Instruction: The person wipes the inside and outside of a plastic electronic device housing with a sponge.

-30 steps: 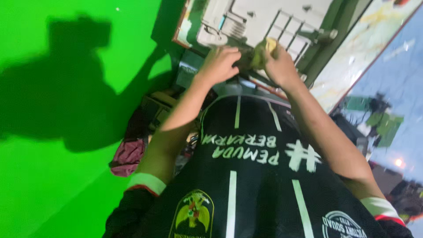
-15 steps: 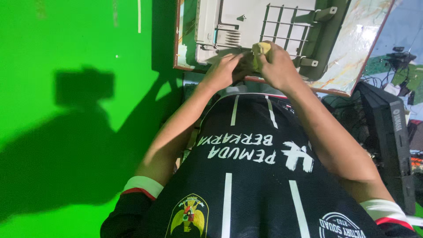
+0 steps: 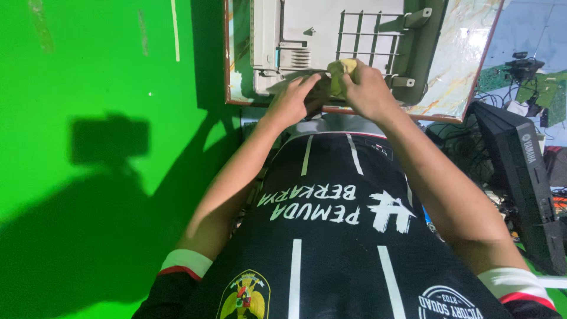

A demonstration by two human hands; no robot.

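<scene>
A grey-white plastic appliance casing (image 3: 331, 35) with a grille lies on a marble-patterned board (image 3: 455, 77) ahead of me. My right hand (image 3: 369, 91) grips a yellow-green cloth (image 3: 341, 72) bunched against the casing's near edge. My left hand (image 3: 290, 101) rests on the near edge of the casing just left of the cloth, fingers stretched toward it and touching it. Both forearms reach forward over my black shirt with white stripes.
A green floor (image 3: 88, 118) with my shadow fills the left side. A black speaker-like box (image 3: 522, 177) stands at the right, with tangled cables and green circuit boards (image 3: 531, 82) behind it.
The view has tilted so the casing and board sit more squarely ahead. Both hands stay at the casing's near edge, the right still bunching the cloth.
</scene>
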